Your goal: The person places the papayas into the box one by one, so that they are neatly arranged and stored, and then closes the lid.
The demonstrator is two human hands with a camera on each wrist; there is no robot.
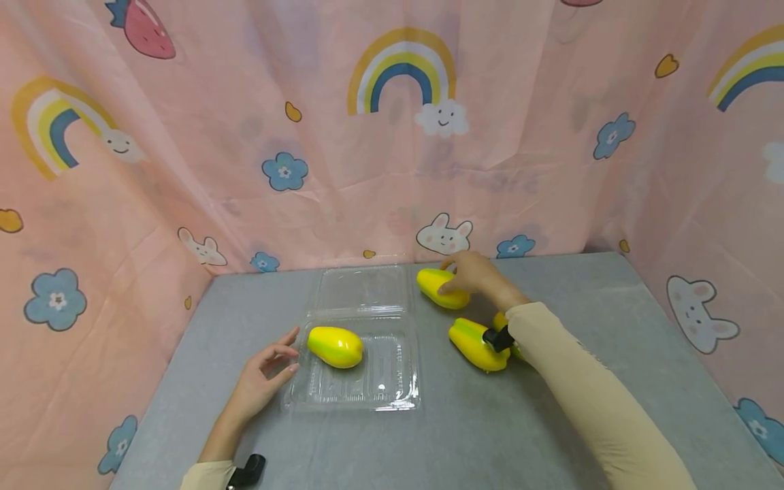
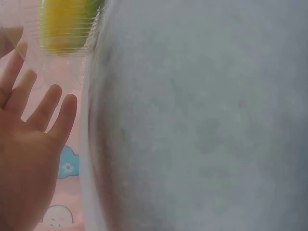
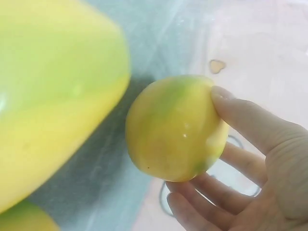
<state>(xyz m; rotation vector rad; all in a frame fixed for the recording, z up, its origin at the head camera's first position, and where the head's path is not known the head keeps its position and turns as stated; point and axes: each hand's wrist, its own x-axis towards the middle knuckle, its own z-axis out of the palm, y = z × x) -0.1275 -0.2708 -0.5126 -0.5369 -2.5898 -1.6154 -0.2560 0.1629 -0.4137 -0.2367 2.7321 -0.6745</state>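
Note:
With thumb and fingers my right hand [image 1: 474, 273] grips a yellow-green papaya [image 1: 433, 284] toward the back of the table. The right wrist view shows the thumb on one side of that papaya [image 3: 175, 130] and the fingers round the other. Beside the left edge of a clear plastic clamshell box [image 1: 392, 401], my left hand [image 1: 260, 378] is held with relaxed, spread fingers and nothing in it. One papaya [image 1: 335, 347] lies in the left part of the box's base. The box's lid [image 1: 363, 289] is folded back behind the base.
Under my right forearm lies another papaya [image 1: 474, 346], with one more [image 1: 500, 321] mostly hidden behind the wrist. A pink patterned curtain [image 1: 367, 190] stands along the back and sides of the grey table [image 1: 380, 449].

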